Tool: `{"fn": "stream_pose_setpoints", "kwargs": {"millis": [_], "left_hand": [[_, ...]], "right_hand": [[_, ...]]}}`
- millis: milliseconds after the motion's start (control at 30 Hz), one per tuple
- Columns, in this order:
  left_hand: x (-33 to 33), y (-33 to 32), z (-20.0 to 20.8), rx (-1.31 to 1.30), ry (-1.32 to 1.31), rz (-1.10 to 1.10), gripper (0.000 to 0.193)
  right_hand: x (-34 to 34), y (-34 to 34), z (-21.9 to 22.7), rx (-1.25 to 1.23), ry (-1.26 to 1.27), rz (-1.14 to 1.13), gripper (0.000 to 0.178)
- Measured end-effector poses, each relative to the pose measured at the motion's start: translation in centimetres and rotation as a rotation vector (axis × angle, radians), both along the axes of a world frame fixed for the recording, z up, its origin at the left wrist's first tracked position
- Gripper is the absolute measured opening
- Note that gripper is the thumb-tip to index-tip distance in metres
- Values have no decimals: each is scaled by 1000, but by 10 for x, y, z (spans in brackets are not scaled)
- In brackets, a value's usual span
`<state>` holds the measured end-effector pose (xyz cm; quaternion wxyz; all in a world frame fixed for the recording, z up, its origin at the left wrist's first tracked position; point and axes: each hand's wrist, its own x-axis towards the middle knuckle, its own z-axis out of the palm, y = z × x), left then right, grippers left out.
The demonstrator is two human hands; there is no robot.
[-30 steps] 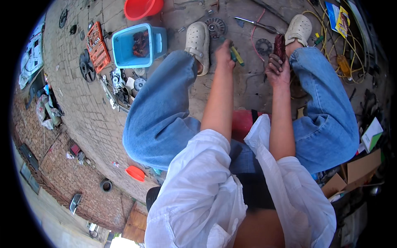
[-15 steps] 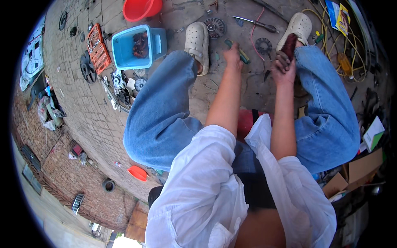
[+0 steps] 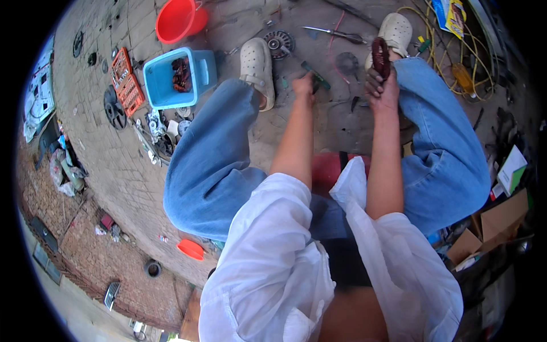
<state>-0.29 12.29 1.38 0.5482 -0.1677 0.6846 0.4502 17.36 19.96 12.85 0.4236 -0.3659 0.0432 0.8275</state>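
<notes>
My left hand [image 3: 303, 86] is closed round the green handle of a screwdriver [image 3: 318, 77]. Its thin metal shaft seems to point toward the round finned part on the ground. To the right, my right hand [image 3: 383, 90] grips a dark red copper-wound coil [image 3: 380, 58] that stands up from the fingers, which look blackened. The coil is held in front of my right shoe [image 3: 395, 33]. Between the two hands, a small dark hooked piece [image 3: 354, 104] lies on the paving.
A blue bin [image 3: 149, 85] holds dark reddish scraps, with a red bucket [image 3: 171, 23] behind it. At left lies an orange tool case [image 3: 128, 85]. Ahead are a finned round part [image 3: 279, 44] and a long screwdriver [image 3: 353, 37]. Yellow cable [image 3: 434, 48] coils at right, cardboard [image 3: 501, 219] below.
The view has swung slightly, so most things sit further left. The coil has turned in my right hand and shows more of its rounded face. The left screwdriver's shaft has come into sight.
</notes>
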Motion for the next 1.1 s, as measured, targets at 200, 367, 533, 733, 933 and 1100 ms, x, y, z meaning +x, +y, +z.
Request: {"fn": "stream_pose_setpoints", "kwargs": {"millis": [200,367,533,733,933,1100], "left_hand": [[24,1,80,267,757,-265,18],[66,-9,222,682,1442,-400,24],[69,-8,310,736,1818,-604,24],[56,-51,339,909,1056,-904,13],[67,-115,342,1091,1011,-968,10],[55,-120,367,1141,1051,-1211,16]], "right_hand": [[-13,-8,36,43,-417,90,33],[-15,-15,77,194,-719,127,33],[-5,-32,140,528,-1032,62,33],[20,-57,193,1027,-1285,-134,34],[49,-109,273,525,-517,95,42],[77,-129,289,342,-3,285,49]]}}
